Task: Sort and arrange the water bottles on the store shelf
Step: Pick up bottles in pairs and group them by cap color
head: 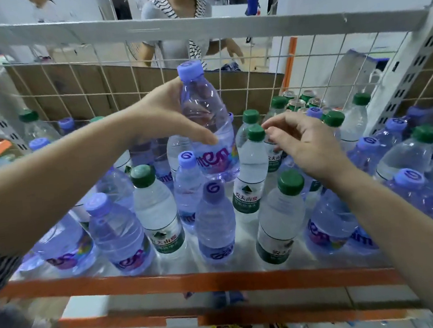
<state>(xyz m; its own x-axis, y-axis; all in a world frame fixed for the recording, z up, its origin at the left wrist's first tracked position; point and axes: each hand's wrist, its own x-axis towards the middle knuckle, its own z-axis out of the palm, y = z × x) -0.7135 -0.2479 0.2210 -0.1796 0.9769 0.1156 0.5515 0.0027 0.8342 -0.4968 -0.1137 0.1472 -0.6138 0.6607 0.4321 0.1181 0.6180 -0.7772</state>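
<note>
Now our left hand (164, 116) grips a purple bottle (206, 117) round its shoulder, thumb in front and fingers behind. It holds the bottle upright above the others, over the middle of the shelf (194, 281). The bottle is see-through violet plastic with a ribbed body and a lilac screw cap. Its label has purple lettering and a streak of rainbow colour.

Our right hand (305, 145) hangs just right of it, fingers loosely curled and holding nothing. The fingertips are at the green cap of a clear bottle (252, 171); whether they touch it we cannot tell. That one wears a white and green label with a mountain mark.

Purple and green-capped bottles stand mixed all over the shelf, from its orange front edge to the wire grid (255, 82) at the back. Green cans (299, 101) sit near the back right corner. Beyond the grid stands a person (175, 36) in a grey top.
</note>
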